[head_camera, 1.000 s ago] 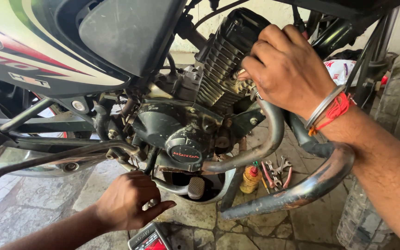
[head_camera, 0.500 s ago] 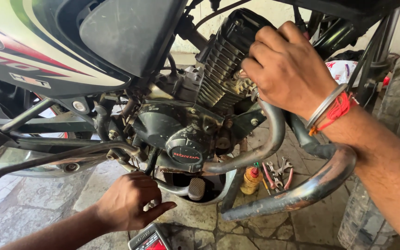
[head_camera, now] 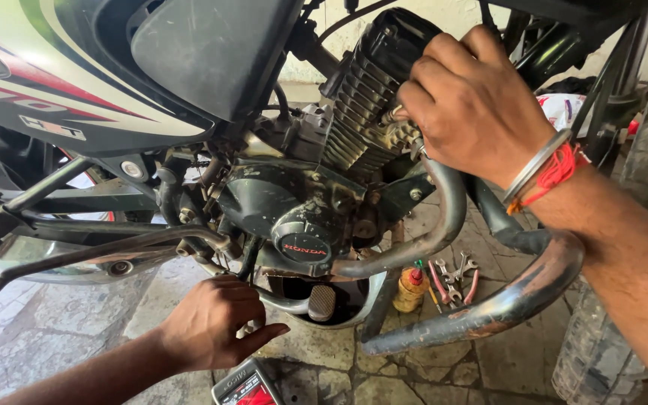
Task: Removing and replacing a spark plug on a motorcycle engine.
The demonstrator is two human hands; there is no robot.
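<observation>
A motorcycle engine [head_camera: 294, 210] with a finned black cylinder [head_camera: 358, 105] fills the middle of the view. My right hand [head_camera: 474, 105], with a steel bangle and red thread at the wrist, is closed over the top end of the exhaust pipe [head_camera: 448, 217] where it meets the cylinder. Its fingertips are pinched there and hidden. My left hand [head_camera: 215, 322] is curled under the engine beside the foot pedal [head_camera: 322, 302]. A small pale metal piece shows between its fingers.
A rusty guard pipe [head_camera: 519, 296] crosses below my right forearm. Spanners and pliers [head_camera: 451, 274] and a small yellow bottle [head_camera: 410, 289] lie on the stone floor. A red and black can [head_camera: 245, 386] stands at the bottom edge. A tyre [head_camera: 601, 352] is at right, the fuel tank [head_camera: 76, 67] at upper left.
My left hand has shifted slightly under the engine. My right hand stays at the pipe's top end with hardly any movement.
</observation>
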